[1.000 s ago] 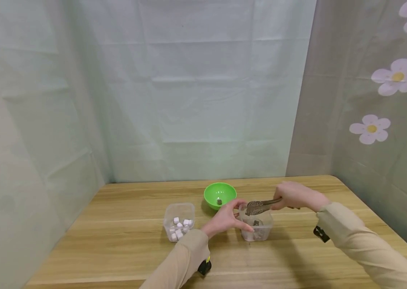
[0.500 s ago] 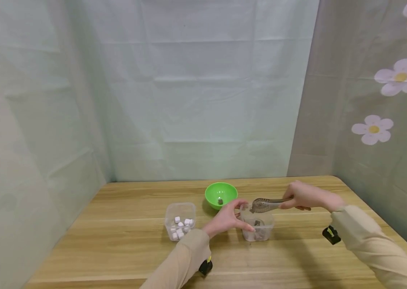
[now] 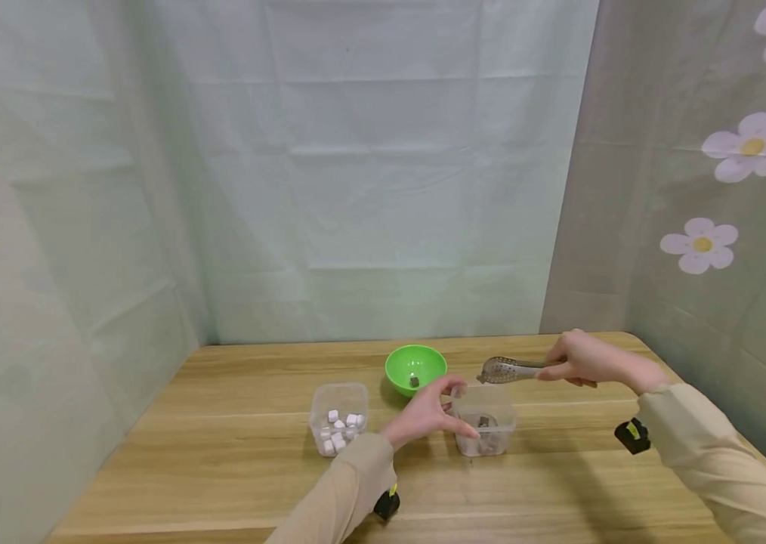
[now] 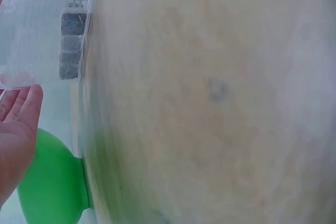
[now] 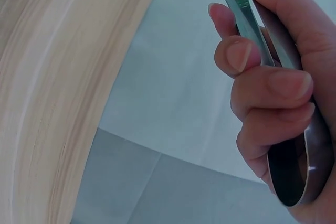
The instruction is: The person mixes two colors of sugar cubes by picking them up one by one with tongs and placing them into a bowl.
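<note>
My right hand (image 3: 587,358) grips metal tongs (image 3: 515,369) with perforated ends, its fingers wrapped round the handles in the right wrist view. The tong tips hover above the back of a clear plastic container (image 3: 501,442); a small greyish piece shows at them, too small to make out. Dark grey cubes (image 4: 73,23) lie in this container. My left hand (image 3: 427,414) holds the container's left side, thumb at the front and fingers at the back. Just behind stands a green bowl (image 3: 396,372), a dark cube (image 3: 414,382) in it.
Left of my left hand stands another clear container (image 3: 338,391) holding several white cubes (image 3: 338,440). Everything is on a wooden table (image 3: 220,453). Pale cloth (image 3: 383,189) hangs behind and at both sides.
My right hand has lifted the tongs up and rightward from over the container, and their ends have come closer together. My left hand stays on the container.
</note>
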A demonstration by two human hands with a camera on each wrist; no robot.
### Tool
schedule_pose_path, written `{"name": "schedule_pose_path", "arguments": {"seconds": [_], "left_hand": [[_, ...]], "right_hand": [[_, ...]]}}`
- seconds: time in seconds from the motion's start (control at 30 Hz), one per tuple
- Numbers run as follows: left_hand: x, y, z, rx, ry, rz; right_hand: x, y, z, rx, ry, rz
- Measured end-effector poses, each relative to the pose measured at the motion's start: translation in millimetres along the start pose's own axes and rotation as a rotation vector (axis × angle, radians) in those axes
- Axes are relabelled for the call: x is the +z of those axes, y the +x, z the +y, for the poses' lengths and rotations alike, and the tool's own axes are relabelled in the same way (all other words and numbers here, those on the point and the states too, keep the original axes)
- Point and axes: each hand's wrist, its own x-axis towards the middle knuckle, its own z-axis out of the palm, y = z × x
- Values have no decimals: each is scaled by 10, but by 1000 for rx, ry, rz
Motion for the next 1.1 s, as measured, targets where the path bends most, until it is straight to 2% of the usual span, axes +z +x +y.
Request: {"name": "schedule_pose_path", "arguments": {"seconds": [0.5,1.1], "left_hand": [[0,-4,-12,-7,-4,0],[2,-1,1,-3,-3,-7]], "right_hand": [[-39,143,129,85,22,50],[40,682,63,78,-17,40]]}}
